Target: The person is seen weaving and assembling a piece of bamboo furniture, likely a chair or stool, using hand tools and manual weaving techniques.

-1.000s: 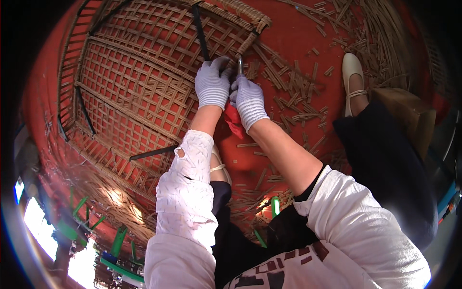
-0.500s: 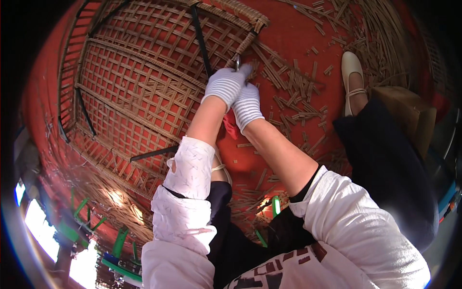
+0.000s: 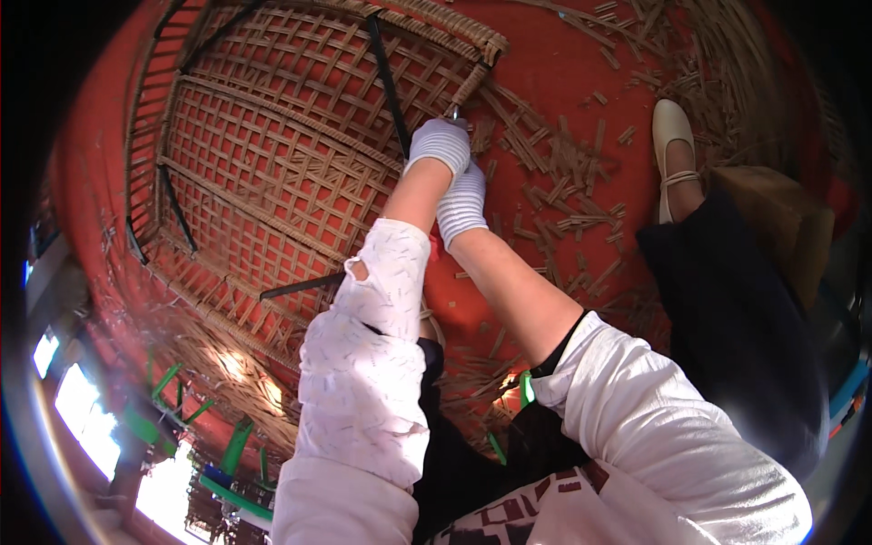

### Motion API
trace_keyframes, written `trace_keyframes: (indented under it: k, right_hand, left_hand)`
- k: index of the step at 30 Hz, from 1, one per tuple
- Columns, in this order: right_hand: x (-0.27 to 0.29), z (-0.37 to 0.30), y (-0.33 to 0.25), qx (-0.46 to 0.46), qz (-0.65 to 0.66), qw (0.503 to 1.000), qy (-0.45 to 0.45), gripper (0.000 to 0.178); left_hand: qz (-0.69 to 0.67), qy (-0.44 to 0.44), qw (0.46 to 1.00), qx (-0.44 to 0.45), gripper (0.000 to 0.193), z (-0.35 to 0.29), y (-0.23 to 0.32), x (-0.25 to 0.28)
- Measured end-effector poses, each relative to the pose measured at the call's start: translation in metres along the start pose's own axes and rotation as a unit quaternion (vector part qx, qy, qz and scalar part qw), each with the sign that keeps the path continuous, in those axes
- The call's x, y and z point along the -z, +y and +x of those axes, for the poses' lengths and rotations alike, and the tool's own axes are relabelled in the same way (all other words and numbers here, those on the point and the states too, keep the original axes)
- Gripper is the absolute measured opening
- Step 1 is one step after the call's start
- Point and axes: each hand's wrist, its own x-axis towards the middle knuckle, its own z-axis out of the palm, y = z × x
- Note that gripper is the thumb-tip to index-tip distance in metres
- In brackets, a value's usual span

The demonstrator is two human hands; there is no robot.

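A large woven wicker panel (image 3: pixel 272 168) with a wrapped rim and black metal bars stands in front of me at the left. Both my hands wear white striped gloves and meet at its right edge. My left hand (image 3: pixel 438 147) is closed at the edge, its fingertips hidden. Just below and partly behind it, my right hand (image 3: pixel 461 202) is closed round a red-handled hand tool (image 3: pixel 440 242). Its shiny metal end (image 3: pixel 455 113) shows above the left hand. Whether the metal touches the wicker cannot be made out.
Short cut wicker pieces (image 3: pixel 568 182) litter the red floor (image 3: pixel 536 82) at the right. Long loose strands (image 3: pixel 727 73) lie at the far right. Beside my right leg sits a brown cardboard box (image 3: pixel 772 218). Green metal legs (image 3: pixel 236 450) stand at the lower left.
My left hand has shifted slightly up and to the right, covering more of the right hand. Less of the red handle shows. The whole view has drifted a little.
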Motion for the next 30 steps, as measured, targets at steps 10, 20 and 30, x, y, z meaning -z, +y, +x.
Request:
trace_keyframes:
  k: [10,20,30]
  right_hand:
    - [0.028,-0.009,-0.053,-0.047,-0.121,0.991,-0.025,0.036]
    - [0.105,-0.032,-0.123,-0.116,-0.086,0.984,-0.103,0.032]
    - [0.142,-0.076,-0.091,-0.116,-0.124,0.980,-0.106,0.029]
  left_hand:
    - [-0.038,0.139,0.984,-0.105,0.043,-0.042,-0.020,0.007]
    - [-0.106,0.125,0.981,0.100,0.031,-0.223,-0.222,-0.001]
    - [-0.124,0.114,0.964,0.206,0.048,-0.234,-0.255,-0.173]
